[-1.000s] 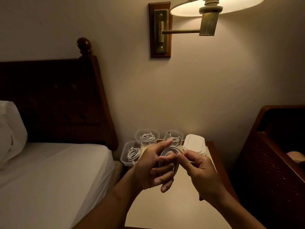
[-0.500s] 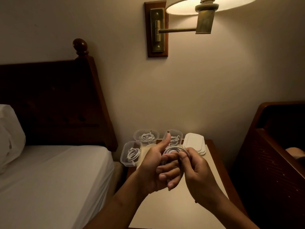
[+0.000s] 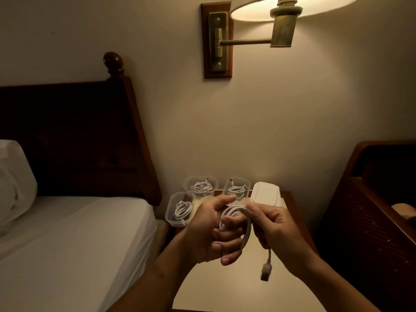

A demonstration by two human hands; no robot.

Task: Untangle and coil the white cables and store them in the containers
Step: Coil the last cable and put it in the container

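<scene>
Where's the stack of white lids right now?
In the head view, the stack of white lids sits at the back right of the nightstand, just right of the rear-right container and directly beyond the right hand.

Dim, warm, lit solely by the wall lamp (image 3: 292, 7) at 1 o'clock. Brightest on the wall (image 3: 292, 109) below it and the counter (image 3: 225, 289) at 6. Deep shadow across the headboard (image 3: 67, 143) at 9 and the furniture (image 3: 371, 210) at 3. Motion blur on the plug (image 3: 266, 271) hanging from the white cable (image 3: 248, 225). Slightly bowed toward the edges.
</scene>
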